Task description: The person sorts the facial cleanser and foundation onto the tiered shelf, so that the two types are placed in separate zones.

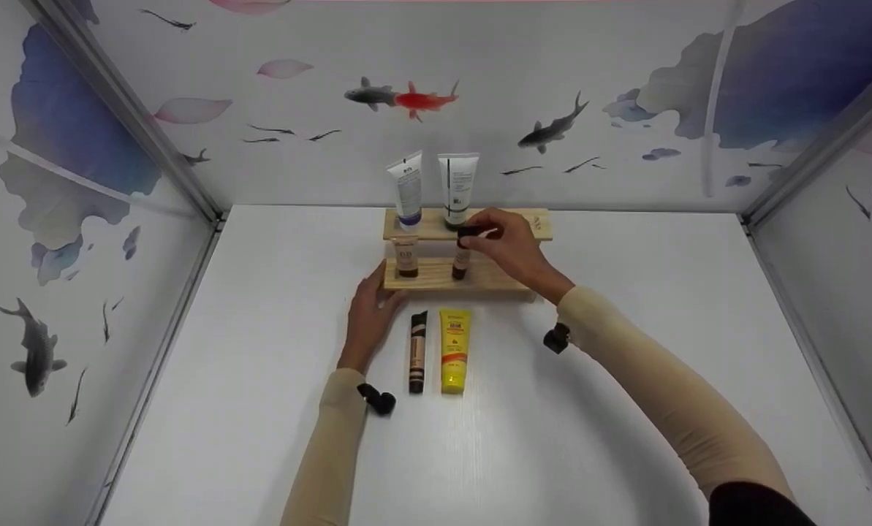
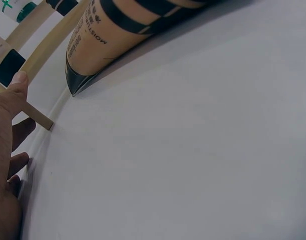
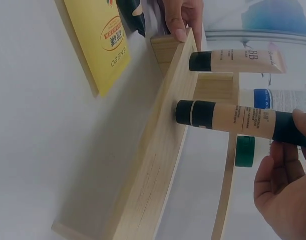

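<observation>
My right hand (image 1: pixel 507 245) pinches the black upper end of a slim beige-and-black concealer tube (image 3: pixel 243 120) between thumb and fingers. The tube stands cap down, its cap right at the lower shelf of a two-tier wooden rack (image 1: pixel 498 276). My left hand (image 1: pixel 369 315) grips the rack's left end, with the thumb (image 2: pixel 19 82) against the lower board. Left of the concealer, a small beige BB cream tube (image 1: pixel 406 257) stands on the same shelf. In front of the rack, a black-and-beige tube (image 1: pixel 417 354) and a yellow tube (image 1: pixel 454 352) lie on the table.
On the upper shelf stand a white tube with a blue cap (image 1: pixel 408 191), leaning slightly, and a white tube with a dark green cap (image 1: pixel 458 188). The white table (image 1: pixel 260 292) is bounded by printed panels (image 1: pixel 523 58) at the back and both sides.
</observation>
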Demonstrator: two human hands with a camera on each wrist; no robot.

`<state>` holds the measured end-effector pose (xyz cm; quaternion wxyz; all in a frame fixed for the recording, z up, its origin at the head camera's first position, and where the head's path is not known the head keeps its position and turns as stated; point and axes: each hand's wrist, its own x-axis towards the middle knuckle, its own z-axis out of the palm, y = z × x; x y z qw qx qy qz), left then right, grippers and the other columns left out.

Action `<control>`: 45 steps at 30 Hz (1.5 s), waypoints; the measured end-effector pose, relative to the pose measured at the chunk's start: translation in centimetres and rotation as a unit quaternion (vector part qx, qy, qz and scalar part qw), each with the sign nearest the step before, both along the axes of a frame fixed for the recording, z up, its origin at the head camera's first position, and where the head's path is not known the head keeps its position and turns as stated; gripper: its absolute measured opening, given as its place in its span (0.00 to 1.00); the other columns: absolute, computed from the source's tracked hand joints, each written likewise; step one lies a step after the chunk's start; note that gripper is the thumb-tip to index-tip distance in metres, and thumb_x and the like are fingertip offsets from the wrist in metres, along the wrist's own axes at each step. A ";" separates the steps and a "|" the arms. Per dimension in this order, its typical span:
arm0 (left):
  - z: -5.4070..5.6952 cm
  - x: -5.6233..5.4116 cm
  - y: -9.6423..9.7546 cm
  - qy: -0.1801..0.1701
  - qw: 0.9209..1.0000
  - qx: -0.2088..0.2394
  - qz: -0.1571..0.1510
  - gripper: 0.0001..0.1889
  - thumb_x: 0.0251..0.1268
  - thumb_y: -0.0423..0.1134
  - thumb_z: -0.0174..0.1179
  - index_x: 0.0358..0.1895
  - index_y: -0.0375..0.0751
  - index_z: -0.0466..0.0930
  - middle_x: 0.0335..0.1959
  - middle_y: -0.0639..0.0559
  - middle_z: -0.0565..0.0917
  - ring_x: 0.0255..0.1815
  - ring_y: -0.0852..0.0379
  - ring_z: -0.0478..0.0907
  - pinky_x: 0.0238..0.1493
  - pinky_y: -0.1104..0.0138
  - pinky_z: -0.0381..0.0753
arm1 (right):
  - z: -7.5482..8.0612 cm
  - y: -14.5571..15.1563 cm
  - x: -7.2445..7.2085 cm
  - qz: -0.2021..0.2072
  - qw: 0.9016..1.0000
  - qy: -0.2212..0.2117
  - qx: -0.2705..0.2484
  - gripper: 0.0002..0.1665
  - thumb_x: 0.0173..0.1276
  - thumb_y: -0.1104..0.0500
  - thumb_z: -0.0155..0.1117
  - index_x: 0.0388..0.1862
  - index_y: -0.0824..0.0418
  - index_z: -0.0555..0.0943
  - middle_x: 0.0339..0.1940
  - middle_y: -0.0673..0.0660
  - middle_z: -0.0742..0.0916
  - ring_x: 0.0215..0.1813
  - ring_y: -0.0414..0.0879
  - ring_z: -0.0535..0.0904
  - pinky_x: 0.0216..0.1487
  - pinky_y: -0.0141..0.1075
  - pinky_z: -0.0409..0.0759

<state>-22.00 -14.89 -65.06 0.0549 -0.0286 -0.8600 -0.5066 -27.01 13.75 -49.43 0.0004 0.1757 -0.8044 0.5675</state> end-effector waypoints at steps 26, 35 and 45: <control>0.1 0.1 0.1 -0.012 1.000 0.012 0.005 0.49 0.75 0.73 0.61 0.91 0.59 0.56 0.85 0.56 0.68 0.81 0.51 0.70 0.86 0.47 0.63 | -1.1 -1.7 0.0 0.020 0.999 0.036 0.010 0.17 0.77 0.63 0.76 0.61 0.63 0.86 0.57 0.57 0.89 0.58 0.51 0.86 0.60 0.45 0.87; 0.0 0.0 0.1 -0.005 1.000 0.009 0.003 0.48 0.75 0.73 0.61 0.91 0.59 0.57 0.85 0.55 0.69 0.81 0.51 0.70 0.86 0.48 0.64 | -1.5 -1.4 0.3 0.029 0.999 0.038 0.019 0.26 0.76 0.64 0.77 0.69 0.63 0.83 0.62 0.58 0.88 0.62 0.53 0.84 0.63 0.50 0.84; -0.2 -0.3 -0.1 0.005 1.000 0.007 -0.001 0.48 0.76 0.70 0.62 0.91 0.53 0.57 0.86 0.53 0.68 0.83 0.50 0.67 0.87 0.49 0.61 | -2.3 -0.8 0.7 0.024 0.998 0.026 0.053 0.27 0.76 0.59 0.78 0.70 0.59 0.82 0.60 0.56 0.88 0.62 0.51 0.82 0.65 0.50 0.82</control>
